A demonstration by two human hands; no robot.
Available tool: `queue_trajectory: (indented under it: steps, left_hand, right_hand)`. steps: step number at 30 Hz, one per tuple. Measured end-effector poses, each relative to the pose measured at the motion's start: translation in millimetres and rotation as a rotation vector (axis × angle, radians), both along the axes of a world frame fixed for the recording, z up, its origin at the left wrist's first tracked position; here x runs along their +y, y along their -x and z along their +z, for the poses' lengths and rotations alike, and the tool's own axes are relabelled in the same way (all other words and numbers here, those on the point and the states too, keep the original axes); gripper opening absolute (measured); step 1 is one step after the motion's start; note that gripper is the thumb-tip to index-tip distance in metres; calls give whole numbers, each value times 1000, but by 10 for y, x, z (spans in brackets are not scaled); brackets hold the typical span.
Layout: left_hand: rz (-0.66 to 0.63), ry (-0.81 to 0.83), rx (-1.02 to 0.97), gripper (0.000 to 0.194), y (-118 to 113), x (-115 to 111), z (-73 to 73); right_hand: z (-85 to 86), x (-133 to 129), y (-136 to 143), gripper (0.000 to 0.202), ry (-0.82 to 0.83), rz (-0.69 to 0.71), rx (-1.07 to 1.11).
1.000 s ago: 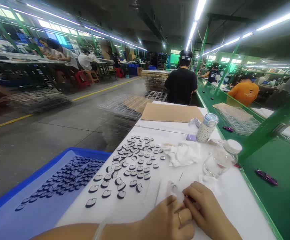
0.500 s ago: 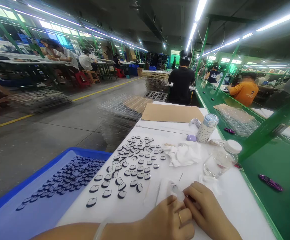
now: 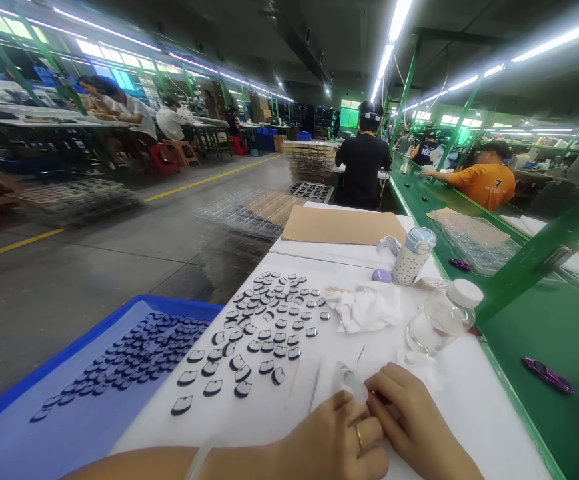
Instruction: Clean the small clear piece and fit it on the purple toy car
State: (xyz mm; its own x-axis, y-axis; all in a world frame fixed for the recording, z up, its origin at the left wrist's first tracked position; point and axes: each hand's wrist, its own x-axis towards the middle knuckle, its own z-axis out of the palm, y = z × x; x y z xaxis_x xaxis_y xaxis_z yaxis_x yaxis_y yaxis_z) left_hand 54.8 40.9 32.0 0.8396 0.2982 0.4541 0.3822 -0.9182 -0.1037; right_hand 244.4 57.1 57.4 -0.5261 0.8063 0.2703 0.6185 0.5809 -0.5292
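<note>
My left hand, with a ring on one finger, is curled over the white table in the lower middle. At its fingertips is a small translucent plastic piece with a rounded end; its exact kind is unclear. My right hand meets it from the right, thumb and fingers pinched together against the same spot. Whatever lies between those fingertips is hidden. Just beyond the hands lies a thin needle-like stick. Many small dark-edged curved pieces with pale tops are spread over the table to the left.
A blue tray of similar pieces stands at the left. Beyond my right hand are a clear bottle, crumpled tissue and a patterned cup. The green conveyor on the right carries purple car-shaped parts. Co-workers sit further off.
My hands have hardly moved. The purple parts on the conveyor have shifted slightly toward me and right. A co-worker in orange has stretched an arm over the conveyor.
</note>
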Motion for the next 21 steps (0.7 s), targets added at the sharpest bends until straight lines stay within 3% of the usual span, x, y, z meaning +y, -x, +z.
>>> queue_trajectory:
  steps: [11, 21]
  left_hand:
    - [17, -52, -70, 25, -20, 3, 5]
    - [42, -88, -86, 24, -34, -3, -85]
  right_hand:
    - [-20, -7, -3, 20, -16, 0, -4]
    - [-19, 6, -9, 22, 0, 6, -10]
